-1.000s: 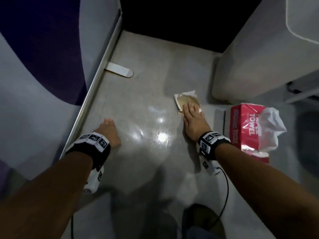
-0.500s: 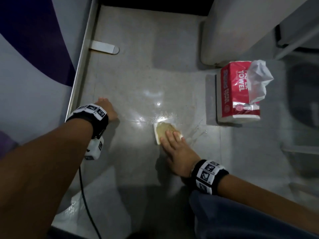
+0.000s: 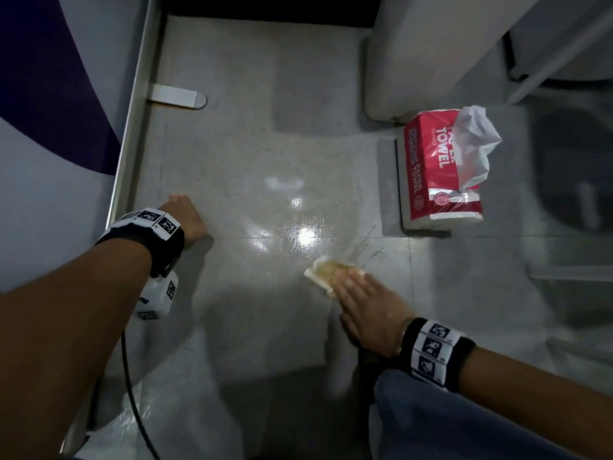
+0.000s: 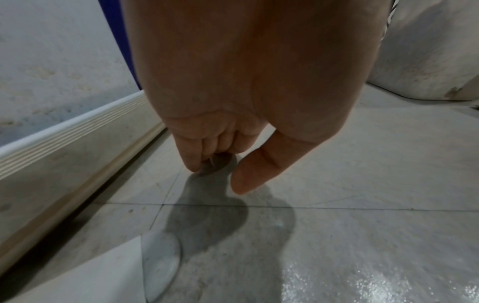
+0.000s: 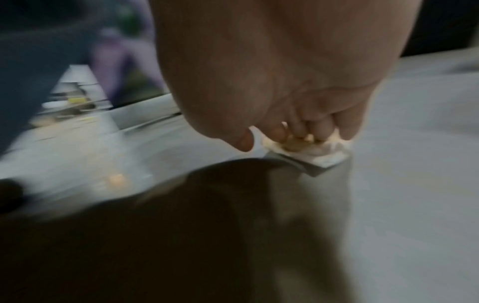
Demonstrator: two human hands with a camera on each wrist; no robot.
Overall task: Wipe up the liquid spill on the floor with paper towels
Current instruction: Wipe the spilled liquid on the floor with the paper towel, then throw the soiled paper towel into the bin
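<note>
A folded paper towel [image 3: 319, 273], stained yellow-brown, lies on the grey tiled floor. My right hand [image 3: 365, 300] presses it flat, fingers stretched over its near half. In the right wrist view, which is blurred, the fingertips [image 5: 321, 133] bear down on the towel [image 5: 324, 152]. A wet sheen of liquid [image 3: 298, 235] spreads just beyond the towel, with thin streaks [image 3: 370, 240] to its right. My left hand [image 3: 185, 217] props on the floor by the baseboard; in the left wrist view the left hand [image 4: 217, 176] holds nothing and its fingertips touch the tile.
A red paper towel pack [image 3: 438, 171], a sheet sticking out, stands on the floor at the right. Behind it is a white cabinet base [image 3: 414, 61]. The baseboard [image 3: 132, 137] and a white door stop [image 3: 179, 96] line the left. My blue-clad knee [image 3: 447, 419] is near.
My right hand has dragged the towel from near the cabinet back toward me, then slightly right. The left hand has stayed propped in place.
</note>
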